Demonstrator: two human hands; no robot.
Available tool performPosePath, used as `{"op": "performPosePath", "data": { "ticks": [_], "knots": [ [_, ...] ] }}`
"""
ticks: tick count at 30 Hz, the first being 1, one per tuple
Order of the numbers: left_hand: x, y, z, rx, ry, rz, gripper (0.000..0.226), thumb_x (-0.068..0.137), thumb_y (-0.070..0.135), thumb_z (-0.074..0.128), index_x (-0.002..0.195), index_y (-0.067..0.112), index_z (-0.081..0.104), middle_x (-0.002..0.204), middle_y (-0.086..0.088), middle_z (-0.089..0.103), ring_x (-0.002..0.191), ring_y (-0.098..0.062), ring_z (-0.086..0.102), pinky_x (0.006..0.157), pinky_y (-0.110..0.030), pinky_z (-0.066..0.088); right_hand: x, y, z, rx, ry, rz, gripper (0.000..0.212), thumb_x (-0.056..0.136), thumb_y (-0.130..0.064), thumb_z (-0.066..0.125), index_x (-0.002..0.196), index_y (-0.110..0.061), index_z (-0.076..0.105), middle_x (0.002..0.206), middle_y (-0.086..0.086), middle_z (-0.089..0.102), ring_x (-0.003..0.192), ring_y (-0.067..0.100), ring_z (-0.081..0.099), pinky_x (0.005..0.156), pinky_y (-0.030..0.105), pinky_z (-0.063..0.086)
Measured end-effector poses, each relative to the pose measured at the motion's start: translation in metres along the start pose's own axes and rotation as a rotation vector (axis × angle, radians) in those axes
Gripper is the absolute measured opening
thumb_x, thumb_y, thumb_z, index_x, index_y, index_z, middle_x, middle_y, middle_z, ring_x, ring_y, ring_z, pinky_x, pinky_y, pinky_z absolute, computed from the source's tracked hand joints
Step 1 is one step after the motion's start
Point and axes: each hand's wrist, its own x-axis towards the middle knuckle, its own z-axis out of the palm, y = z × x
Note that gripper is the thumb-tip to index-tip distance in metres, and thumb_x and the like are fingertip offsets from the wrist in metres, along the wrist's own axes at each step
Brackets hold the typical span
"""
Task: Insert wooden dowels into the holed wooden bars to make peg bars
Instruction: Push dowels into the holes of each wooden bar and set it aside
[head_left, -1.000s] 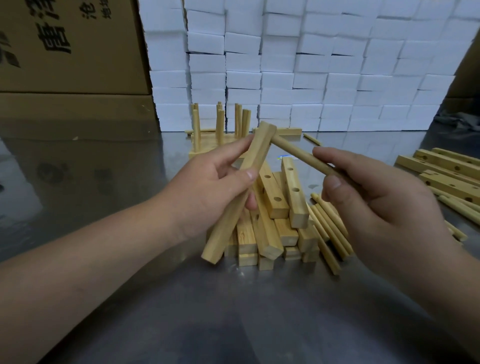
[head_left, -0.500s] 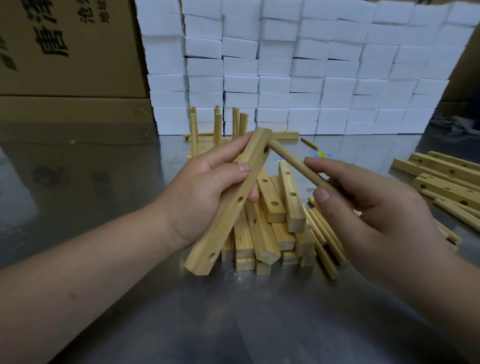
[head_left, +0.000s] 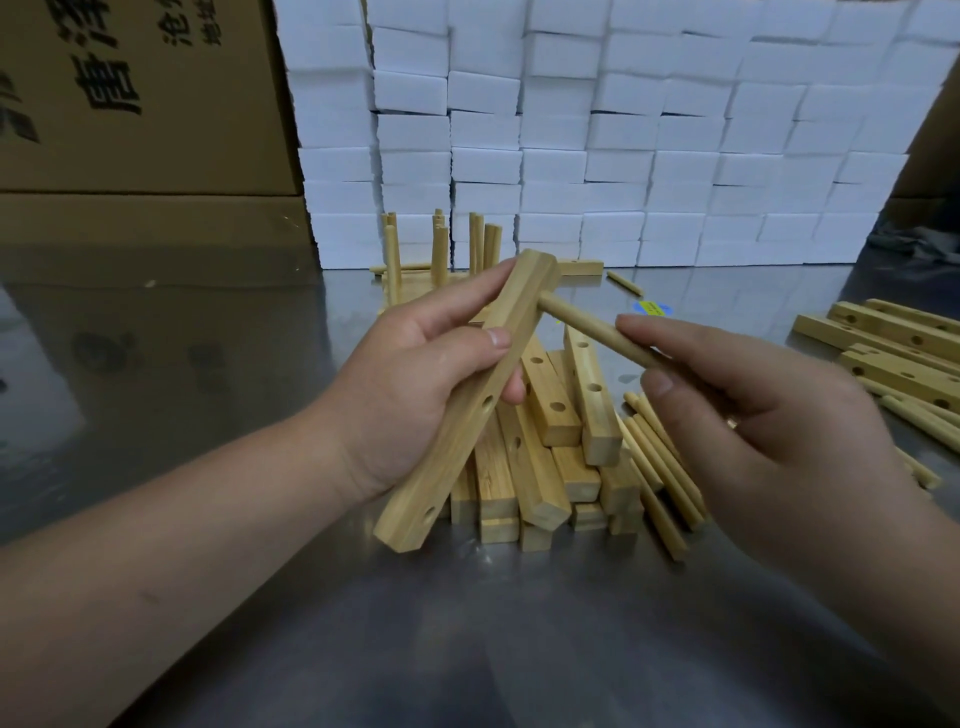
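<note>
My left hand (head_left: 415, 384) grips a holed wooden bar (head_left: 467, 410), held slanted above the steel table, its holed face turned to the right. My right hand (head_left: 769, 415) pinches a wooden dowel (head_left: 587, 325) whose tip sits in the bar's top hole. Under both hands lies a pile of holed bars (head_left: 550, 447) with loose dowels (head_left: 660, 467) to its right. Finished peg bars (head_left: 441, 249) with upright dowels stand behind.
More holed bars (head_left: 893, 343) and dowels lie at the right edge of the steel table (head_left: 467, 623). A wall of white boxes (head_left: 597, 135) closes the back. Brown cartons (head_left: 135, 104) stand at the back left. A stray dowel (head_left: 623, 283) lies near the boxes.
The bar has turned in my left hand so its holes face right. The dowel's tip has gone from beside the bar's top end into the top hole.
</note>
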Motion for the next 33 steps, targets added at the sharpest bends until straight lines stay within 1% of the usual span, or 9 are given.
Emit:
{"op": "performPosePath", "data": {
  "ticks": [4, 8, 12, 19, 23, 25, 27, 31, 33],
  "knots": [
    [-0.001, 0.002, 0.001, 0.071, -0.015, 0.018, 0.040, 0.077, 0.022, 0.044, 0.109, 0.042, 0.054, 0.056, 0.003, 0.060, 0.052, -0.003, 0.055, 0.050, -0.015, 0.045, 0.001, 0.003, -0.001, 0.001, 0.019, -0.001, 0.031, 0.083, -0.035, 0.045, 0.111, -0.043, 0.056, 0.074, -0.034, 0.052, 0.074, -0.015, 0.050, 0.065, -0.001, 0.035],
    [-0.003, 0.004, 0.004, 0.193, -0.036, 0.051, 0.041, 0.078, 0.026, 0.043, 0.113, 0.047, 0.051, 0.057, 0.006, 0.059, 0.057, 0.000, 0.055, 0.057, -0.014, 0.044, 0.003, 0.002, -0.003, -0.075, 0.022, 0.005, 0.030, 0.082, -0.039, 0.046, 0.112, -0.034, 0.050, 0.065, -0.029, 0.053, 0.070, -0.017, 0.048, 0.058, 0.001, 0.034],
    [-0.004, 0.007, 0.005, 0.266, -0.017, 0.102, 0.039, 0.080, 0.029, 0.042, 0.112, 0.052, 0.047, 0.057, 0.009, 0.057, 0.056, 0.003, 0.053, 0.059, -0.009, 0.041, 0.004, 0.000, -0.004, -0.208, 0.014, -0.021, 0.020, 0.085, -0.034, 0.043, 0.097, -0.028, 0.058, 0.059, -0.022, 0.046, 0.057, -0.006, 0.046, 0.049, 0.010, 0.028],
    [-0.005, 0.008, 0.002, 0.350, -0.032, 0.122, 0.039, 0.081, 0.032, 0.042, 0.113, 0.054, 0.045, 0.055, 0.010, 0.055, 0.056, 0.003, 0.052, 0.059, -0.007, 0.040, 0.000, -0.002, -0.001, -0.271, 0.029, -0.050, 0.029, 0.086, -0.031, 0.043, 0.091, -0.015, 0.067, 0.058, 0.001, 0.060, 0.050, 0.021, 0.053, 0.046, 0.027, 0.043],
    [-0.006, 0.006, 0.002, 0.381, -0.027, 0.131, 0.040, 0.081, 0.032, 0.042, 0.114, 0.054, 0.044, 0.055, 0.010, 0.054, 0.058, 0.003, 0.052, 0.063, -0.008, 0.041, -0.001, -0.007, -0.001, -0.202, -0.009, 0.048, 0.029, 0.085, -0.039, 0.041, 0.084, -0.024, 0.066, 0.050, -0.003, 0.054, 0.048, 0.011, 0.049, 0.042, 0.023, 0.038],
    [-0.007, 0.006, 0.002, 0.394, -0.022, 0.140, 0.040, 0.081, 0.032, 0.043, 0.114, 0.055, 0.044, 0.055, 0.010, 0.054, 0.058, 0.003, 0.052, 0.064, -0.009, 0.042, -0.001, -0.011, 0.000, -0.081, -0.023, 0.145, 0.024, 0.084, -0.046, 0.045, 0.077, -0.031, 0.063, 0.062, 0.000, 0.058, 0.059, 0.009, 0.053, 0.038, 0.021, 0.037],
    [-0.006, 0.006, 0.001, 0.404, -0.016, 0.144, 0.040, 0.081, 0.033, 0.044, 0.114, 0.056, 0.044, 0.055, 0.011, 0.054, 0.059, 0.002, 0.053, 0.064, -0.011, 0.044, -0.001, -0.013, 0.001, 0.114, -0.025, 0.251, 0.030, 0.085, -0.056, 0.047, 0.065, -0.038, 0.061, 0.073, -0.007, 0.059, 0.059, 0.002, 0.054, 0.047, 0.018, 0.042],
    [-0.006, 0.008, 0.001, 0.404, -0.021, 0.125, 0.041, 0.080, 0.034, 0.044, 0.113, 0.058, 0.044, 0.055, 0.012, 0.054, 0.058, 0.002, 0.052, 0.063, -0.012, 0.043, 0.003, -0.019, -0.001, 0.294, -0.052, 0.379, 0.039, 0.057, -0.062, 0.036, 0.078, -0.044, 0.062, 0.052, 0.000, 0.050, 0.045, 0.000, 0.047, 0.041, 0.012, 0.037],
    [-0.004, 0.009, 0.001, 0.411, -0.038, 0.106, 0.041, 0.080, 0.036, 0.044, 0.115, 0.059, 0.042, 0.058, 0.013, 0.055, 0.061, 0.003, 0.052, 0.066, -0.017, 0.041, 0.004, -0.020, -0.001, 0.309, -0.035, 0.408, 0.039, 0.055, -0.063, 0.037, 0.068, -0.040, 0.067, 0.046, -0.007, 0.049, 0.042, -0.001, 0.047, 0.038, 0.010, 0.036]
  ]
}}
